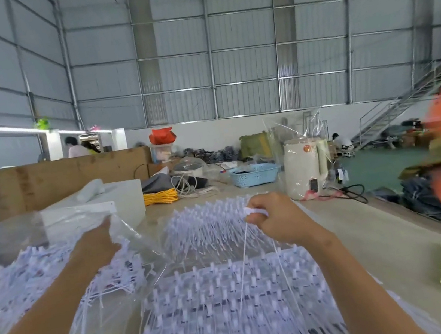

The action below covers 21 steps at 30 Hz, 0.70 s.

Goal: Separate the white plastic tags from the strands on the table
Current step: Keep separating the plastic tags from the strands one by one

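We see the white plastic tags (227, 294) spread in rows across the table (366, 231), near and centre, with a second bank further off. Our right hand (273, 219) pinches a few tags at their heads, thin strands (244, 260) trailing down from it; our left hand (101, 241) grips the edge of a clear plastic bag (51, 229) on the left, loose tags heaped in it. They look light and springy — best taken by the stiff heads, since the strands would likely slip. Motion blur hides the joints between tags and strands — we cannot count what is held.
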Motion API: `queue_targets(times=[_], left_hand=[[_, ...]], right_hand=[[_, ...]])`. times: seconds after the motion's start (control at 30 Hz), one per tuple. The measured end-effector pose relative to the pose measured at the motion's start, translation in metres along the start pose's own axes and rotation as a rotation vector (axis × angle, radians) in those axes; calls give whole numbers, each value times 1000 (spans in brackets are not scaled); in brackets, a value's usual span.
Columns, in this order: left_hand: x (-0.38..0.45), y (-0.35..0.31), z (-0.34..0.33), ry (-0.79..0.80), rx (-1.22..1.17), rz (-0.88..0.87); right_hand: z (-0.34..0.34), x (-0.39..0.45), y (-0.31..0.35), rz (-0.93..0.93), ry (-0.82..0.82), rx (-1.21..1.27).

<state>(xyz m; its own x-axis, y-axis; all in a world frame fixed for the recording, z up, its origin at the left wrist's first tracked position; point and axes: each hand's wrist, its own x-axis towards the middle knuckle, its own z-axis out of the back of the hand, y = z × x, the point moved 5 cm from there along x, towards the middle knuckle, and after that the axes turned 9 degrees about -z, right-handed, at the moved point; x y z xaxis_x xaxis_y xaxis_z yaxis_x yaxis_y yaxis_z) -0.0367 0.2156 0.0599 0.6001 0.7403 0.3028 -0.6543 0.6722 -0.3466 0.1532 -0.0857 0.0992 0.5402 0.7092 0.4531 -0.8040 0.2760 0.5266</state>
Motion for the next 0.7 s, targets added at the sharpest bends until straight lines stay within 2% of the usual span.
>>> queue_targets(times=[0.07,0.13,0.23,0.33,0.4,0.43,0.5,0.57,0.63,0.7], left_hand=[[7,7,9,-76,106,72],[12,17,9,-75,123,133],[7,27,7,58,317,176],[1,15,8,169,435,84],[-6,-4,14,238,488,84],[-13,-18,20,245,542,93],[-33,-58,33,138,582,36],[-55,-107,36,40,320,-122],[-77,-153,23,104,-160,-323],[-93,-186,4,168,-500,-433]], right_hand=[[0,0,2,10,3,-16],[0,-1,3,15,10,-21],[0,-1,3,23,13,-11],[-1,1,-2,-18,38,-45],[-4,1,-5,-39,94,-42],[-5,0,-4,-38,116,-20],[-5,-1,-1,-11,123,46],[-3,-3,3,9,93,97],[-2,-4,5,2,78,103],[-3,-5,7,17,88,59]])
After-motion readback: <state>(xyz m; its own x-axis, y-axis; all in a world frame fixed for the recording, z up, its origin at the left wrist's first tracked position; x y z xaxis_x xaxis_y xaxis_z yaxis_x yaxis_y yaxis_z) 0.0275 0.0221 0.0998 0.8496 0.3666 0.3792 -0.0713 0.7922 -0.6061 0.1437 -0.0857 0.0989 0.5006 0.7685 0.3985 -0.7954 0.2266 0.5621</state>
